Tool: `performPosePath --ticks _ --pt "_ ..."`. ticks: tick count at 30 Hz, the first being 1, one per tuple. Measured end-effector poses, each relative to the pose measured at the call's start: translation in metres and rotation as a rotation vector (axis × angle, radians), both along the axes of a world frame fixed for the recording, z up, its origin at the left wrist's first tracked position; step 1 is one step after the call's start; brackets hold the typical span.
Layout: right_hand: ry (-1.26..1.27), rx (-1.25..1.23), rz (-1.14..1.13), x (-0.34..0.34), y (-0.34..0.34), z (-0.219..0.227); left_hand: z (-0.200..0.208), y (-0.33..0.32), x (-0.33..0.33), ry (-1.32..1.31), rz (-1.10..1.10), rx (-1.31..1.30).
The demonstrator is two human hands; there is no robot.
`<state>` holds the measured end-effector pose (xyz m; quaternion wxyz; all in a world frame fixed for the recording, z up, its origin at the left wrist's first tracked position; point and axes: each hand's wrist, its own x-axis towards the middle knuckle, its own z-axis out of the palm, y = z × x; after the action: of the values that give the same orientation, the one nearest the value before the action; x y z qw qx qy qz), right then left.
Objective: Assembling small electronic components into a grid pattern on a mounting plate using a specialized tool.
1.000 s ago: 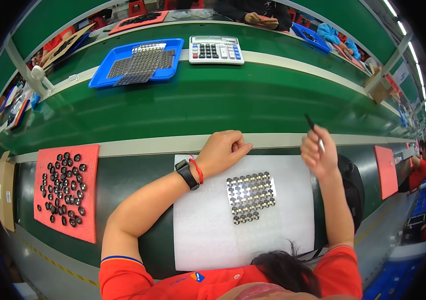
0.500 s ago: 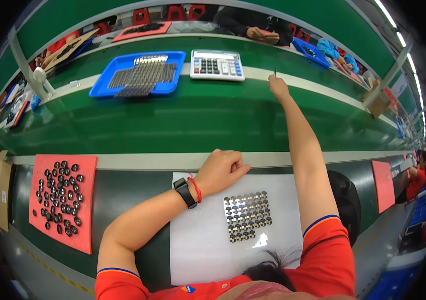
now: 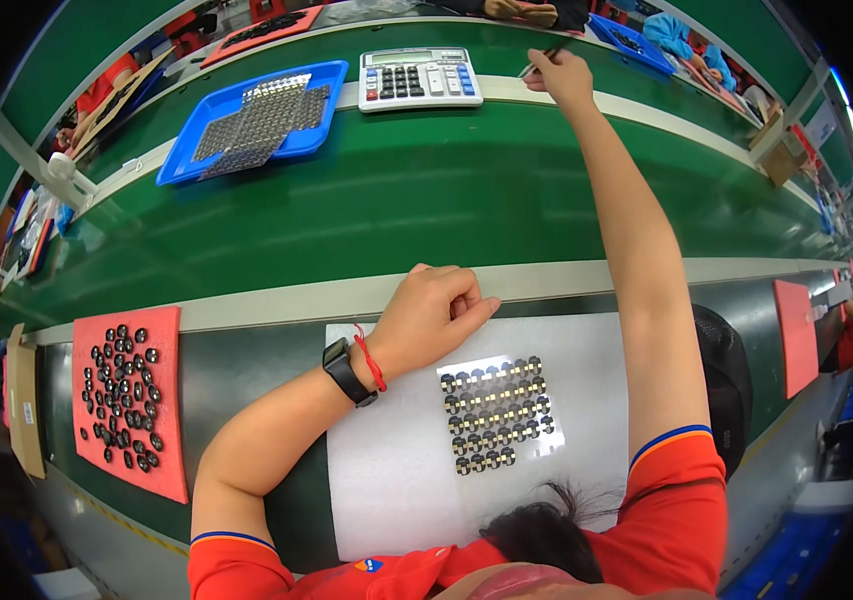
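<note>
My right hand (image 3: pixel 564 82) is stretched far forward to the green ledge, right of a white calculator (image 3: pixel 421 80). Its fingers are closed around a slim, pen-like tool (image 3: pixel 528 70) whose kind is too small to make out. My left hand (image 3: pixel 437 312) rests loosely curled at the top edge of a white sheet (image 3: pixel 387 480), with nothing visible in it. On that sheet, below and right of my left hand, lies a clear film (image 3: pixel 558 440) bearing rows of small black-and-gold parts (image 3: pixel 497 400).
To the left, a red foam board (image 3: pixel 167 400) carries many round black parts (image 3: pixel 125 400). A blue tray (image 3: pixel 182 160) on the ledge holds stacked sheets of small parts (image 3: pixel 262 120). A dark cap-like thing (image 3: pixel 722 385) sits beside my right arm. Across the ledge, other people's hands are working.
My right hand has moved a little farther forward, and the slim tool now points differently in its fingers. The whole view has shifted slightly. My left hand keeps its place by the sheet.
</note>
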<state>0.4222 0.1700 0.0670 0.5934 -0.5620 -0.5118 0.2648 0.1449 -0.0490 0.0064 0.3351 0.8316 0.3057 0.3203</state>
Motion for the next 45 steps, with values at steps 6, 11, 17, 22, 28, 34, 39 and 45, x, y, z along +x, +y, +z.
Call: performPosePath --ticks 6,11,17,22,28,34,39,45 --pt "0.668 0.214 0.058 -0.021 -0.009 -0.001 0.004 -0.003 -0.001 -0.001 -0.001 0.001" --pt "1.526 0.338 -0.016 0.000 0.000 -0.052 0.003 -0.005 0.004 -0.078 -0.009 -0.051" --pt "1.246 0.404 -0.271 -0.015 -0.009 -0.033 0.009 -0.005 0.000 -0.016 0.030 0.001" --pt "-0.295 0.168 -0.438 -0.008 -0.014 -0.034 0.009 -0.004 0.001 0.016 0.043 -0.009" --pt "0.774 0.194 0.001 -0.002 0.003 -0.023 0.009 -0.006 0.002 0.025 0.048 -0.004" --pt "0.648 0.370 -0.213 -0.054 -0.030 0.023 0.007 -0.002 -0.007 0.064 0.071 -0.011" --pt "-0.001 -0.057 0.542 -0.091 -0.076 0.062 0.010 -0.005 0.004 0.022 0.025 0.021" --pt "-0.671 -0.188 1.217 -0.177 -0.149 0.083 0.010 -0.004 -0.002 0.001 -0.002 -0.080"
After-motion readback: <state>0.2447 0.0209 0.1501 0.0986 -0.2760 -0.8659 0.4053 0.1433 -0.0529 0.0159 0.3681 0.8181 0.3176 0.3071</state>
